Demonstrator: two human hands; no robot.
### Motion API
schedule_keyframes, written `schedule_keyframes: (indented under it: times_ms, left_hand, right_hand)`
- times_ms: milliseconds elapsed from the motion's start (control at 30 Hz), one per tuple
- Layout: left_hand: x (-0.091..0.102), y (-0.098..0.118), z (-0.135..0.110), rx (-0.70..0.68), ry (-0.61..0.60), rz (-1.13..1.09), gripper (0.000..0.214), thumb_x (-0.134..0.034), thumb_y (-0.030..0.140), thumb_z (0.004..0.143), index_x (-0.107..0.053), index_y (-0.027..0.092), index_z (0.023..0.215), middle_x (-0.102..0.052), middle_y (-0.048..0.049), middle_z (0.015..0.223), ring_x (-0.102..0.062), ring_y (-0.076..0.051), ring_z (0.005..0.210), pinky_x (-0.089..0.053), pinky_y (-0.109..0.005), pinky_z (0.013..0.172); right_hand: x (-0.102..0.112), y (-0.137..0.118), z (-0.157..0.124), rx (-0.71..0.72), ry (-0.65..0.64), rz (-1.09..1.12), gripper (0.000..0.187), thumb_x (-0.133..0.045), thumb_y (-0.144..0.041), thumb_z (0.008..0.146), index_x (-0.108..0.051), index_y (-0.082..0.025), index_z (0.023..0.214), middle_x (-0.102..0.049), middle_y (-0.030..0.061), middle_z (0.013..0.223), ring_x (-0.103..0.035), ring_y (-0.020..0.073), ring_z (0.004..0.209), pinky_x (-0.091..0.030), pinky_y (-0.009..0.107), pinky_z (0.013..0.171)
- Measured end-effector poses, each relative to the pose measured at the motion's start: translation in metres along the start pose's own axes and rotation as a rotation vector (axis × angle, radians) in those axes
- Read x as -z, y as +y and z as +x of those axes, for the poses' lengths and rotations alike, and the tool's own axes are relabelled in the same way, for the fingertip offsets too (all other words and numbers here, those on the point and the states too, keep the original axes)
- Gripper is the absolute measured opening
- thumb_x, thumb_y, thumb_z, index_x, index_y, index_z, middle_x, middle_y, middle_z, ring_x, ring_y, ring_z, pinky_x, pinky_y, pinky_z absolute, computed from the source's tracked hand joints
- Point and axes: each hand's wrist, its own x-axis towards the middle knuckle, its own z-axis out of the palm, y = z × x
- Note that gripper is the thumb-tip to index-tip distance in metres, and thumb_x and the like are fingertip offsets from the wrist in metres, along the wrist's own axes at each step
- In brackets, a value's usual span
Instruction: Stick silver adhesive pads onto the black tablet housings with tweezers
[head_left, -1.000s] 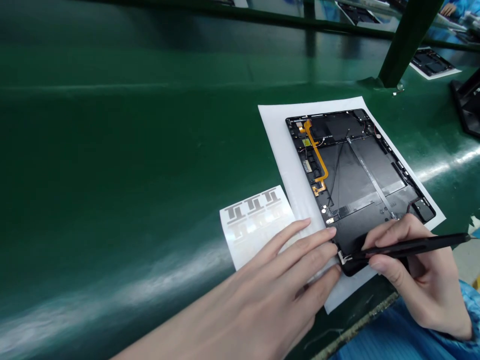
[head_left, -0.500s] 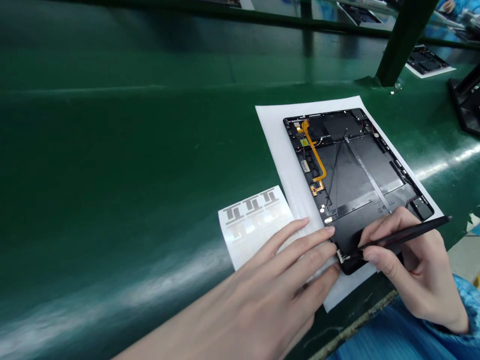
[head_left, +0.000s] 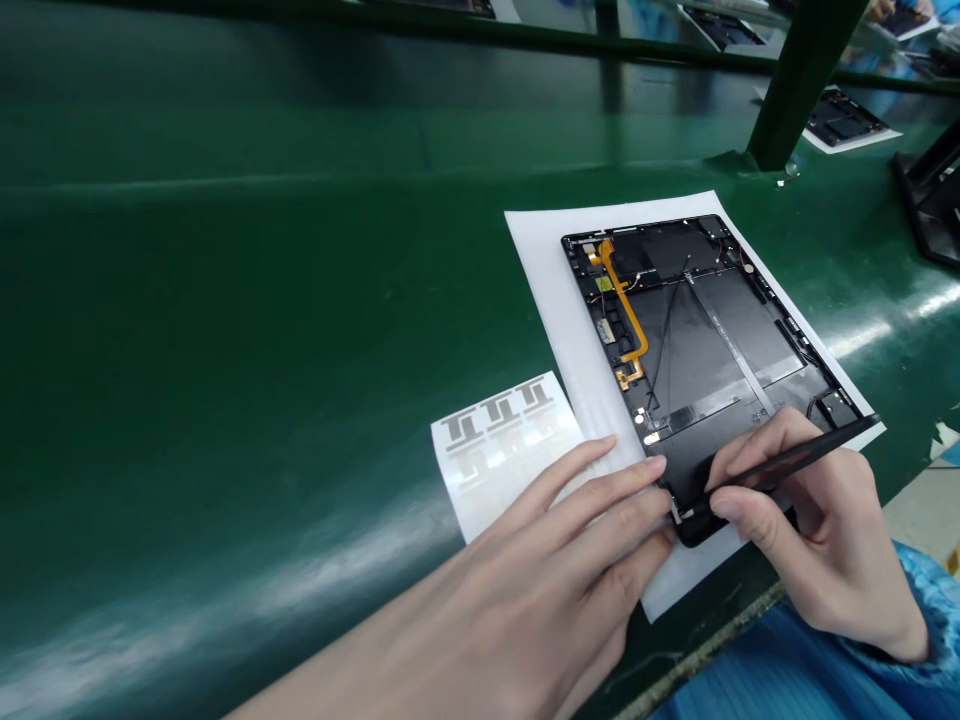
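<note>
A black tablet housing [head_left: 720, 340], with its inside showing, lies on a white sheet [head_left: 536, 260]. An orange flex cable [head_left: 628, 310] runs along its left side. My right hand [head_left: 810, 510] pinches black tweezers [head_left: 806, 460], whose tips reach down to the housing's near left corner. My left hand [head_left: 555, 560] lies with its fingers stretched out, the fingertips against the housing's left edge by that corner. Partly under the left hand is a white sticker sheet [head_left: 502, 460] with grey shapes along its top. The tips of the tweezers are hard to make out.
A green bench [head_left: 262, 320] carries everything. At the back right stands a green post [head_left: 802, 90], with another tablet housing [head_left: 844, 118] behind it. A black stand [head_left: 926, 215] is at the right edge. A co-worker's hand shows at the top right.
The view has shifted slightly. My right hand and the tweezers have moved a little left, the tips still at the same corner. My left hand stays at the housing's edge.
</note>
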Motion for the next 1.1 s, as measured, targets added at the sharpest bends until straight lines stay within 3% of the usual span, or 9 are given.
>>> schedule_keyframes:
  times_ms: [267, 367, 533, 767, 1100]
  left_hand:
    - [-0.002, 0.001, -0.010, 0.021, -0.034, 0.052, 0.036, -0.061, 0.034, 0.094, -0.066, 0.024, 0.128, -0.069, -0.0087, 0.123, -0.060, -0.030, 0.125, -0.044, -0.054, 0.114]
    - [0.004, -0.004, -0.006, 0.015, -0.047, 0.027, 0.033, -0.059, 0.025, 0.094, -0.067, 0.024, 0.126, -0.071, -0.0070, 0.121, -0.061, -0.029, 0.124, -0.043, -0.053, 0.115]
    - [0.015, -0.010, 0.003, -0.016, -0.053, -0.091, 0.040, -0.039, 0.002, 0.093, -0.066, 0.020, 0.116, -0.073, -0.0030, 0.118, -0.063, -0.019, 0.122, -0.037, -0.042, 0.120]
    - [0.012, -0.010, 0.002, -0.041, -0.004, -0.070, 0.039, -0.037, -0.002, 0.094, -0.059, 0.013, 0.122, -0.067, -0.0089, 0.123, -0.050, -0.017, 0.136, -0.031, -0.037, 0.123]
    - [0.013, -0.011, 0.001, -0.024, -0.040, -0.083, 0.046, -0.036, -0.004, 0.091, -0.059, 0.016, 0.125, -0.068, -0.0075, 0.123, -0.054, -0.018, 0.133, -0.034, -0.039, 0.122]
  right_hand:
    - [0.000, 0.001, -0.001, -0.028, 0.032, 0.047, 0.006, -0.061, -0.018, 0.094, -0.057, -0.019, 0.089, -0.063, -0.0006, 0.076, -0.064, 0.0109, 0.064, -0.052, 0.022, 0.055]
    - [-0.001, 0.001, 0.000, -0.033, 0.038, 0.047, 0.007, -0.060, -0.019, 0.093, -0.057, -0.019, 0.087, -0.062, -0.0003, 0.072, -0.064, 0.0125, 0.063, -0.051, 0.023, 0.054]
    - [-0.002, 0.001, -0.001, -0.034, 0.089, 0.048, 0.009, -0.062, -0.018, 0.092, -0.055, -0.020, 0.085, -0.060, -0.0016, 0.070, -0.061, 0.0113, 0.061, -0.049, 0.021, 0.052]
    - [-0.005, -0.001, 0.000, -0.105, 0.164, -0.006, 0.017, -0.064, -0.023, 0.091, -0.054, -0.020, 0.077, -0.055, -0.0030, 0.065, -0.055, 0.0088, 0.053, -0.045, 0.019, 0.046]
    - [-0.007, -0.004, 0.003, -0.140, 0.177, -0.009, 0.022, -0.061, -0.021, 0.091, -0.050, -0.020, 0.072, -0.053, -0.0031, 0.064, -0.052, 0.0079, 0.051, -0.042, 0.018, 0.046]
